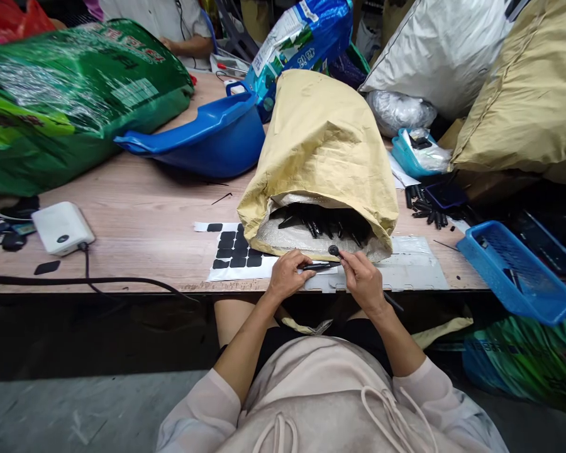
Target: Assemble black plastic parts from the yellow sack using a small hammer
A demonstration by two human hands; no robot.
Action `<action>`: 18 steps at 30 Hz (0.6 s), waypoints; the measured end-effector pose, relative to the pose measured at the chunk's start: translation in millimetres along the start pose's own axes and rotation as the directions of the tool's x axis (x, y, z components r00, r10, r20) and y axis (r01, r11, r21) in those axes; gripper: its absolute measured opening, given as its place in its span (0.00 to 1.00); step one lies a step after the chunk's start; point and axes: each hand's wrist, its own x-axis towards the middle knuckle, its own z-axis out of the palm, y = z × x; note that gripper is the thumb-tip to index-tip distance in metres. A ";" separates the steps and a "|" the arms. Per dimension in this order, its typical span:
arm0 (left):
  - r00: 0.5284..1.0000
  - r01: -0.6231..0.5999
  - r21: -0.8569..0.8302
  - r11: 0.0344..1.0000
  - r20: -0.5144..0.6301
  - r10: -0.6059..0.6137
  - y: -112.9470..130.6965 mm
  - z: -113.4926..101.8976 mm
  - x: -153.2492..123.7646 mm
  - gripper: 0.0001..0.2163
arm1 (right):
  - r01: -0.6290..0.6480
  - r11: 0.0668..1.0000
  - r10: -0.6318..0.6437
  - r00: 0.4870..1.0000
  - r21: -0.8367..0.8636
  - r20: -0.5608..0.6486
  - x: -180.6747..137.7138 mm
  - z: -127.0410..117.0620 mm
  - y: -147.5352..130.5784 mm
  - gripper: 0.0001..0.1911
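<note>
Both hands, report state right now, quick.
Left hand: closed, pinching a slim black piece.
Right hand: closed, holding a round-headed black tool.

Fairly even, pale light falls on the table around the fingers, its source out of sight. Far to their left, white glare streaks the green sack; nearer on that side, a soft shadow lies under the blue basin. Just beyond them, black pieces merge into gloom. Below, it's dim under the table. Wide-angle stretching pulls at the outer edges, and the plastic bag low to their right looks blurred.
</note>
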 end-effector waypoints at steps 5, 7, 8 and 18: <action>1.000 -0.020 -0.013 1.000 0.000 0.020 -2.3 0.2 -0.4 0.07 | 0.067 0.974 -0.069 0.998 -0.215 0.000 12.2 10.4 29.7 0.15; 1.000 -0.023 -0.013 1.000 0.001 0.023 -2.7 0.2 -0.7 0.06 | 0.099 0.960 -0.100 0.995 -0.262 0.006 13.9 16.4 37.5 0.14; 1.000 -0.024 -0.012 1.000 0.002 0.024 -2.6 0.1 -1.1 0.06 | 0.106 0.956 -0.108 0.994 -0.274 0.007 13.9 19.0 39.8 0.14; 0.997 -0.081 -0.009 0.997 0.000 0.081 -7.8 -2.5 -1.8 0.03 | 0.069 0.955 -0.066 0.998 -0.290 0.020 11.8 22.5 33.3 0.14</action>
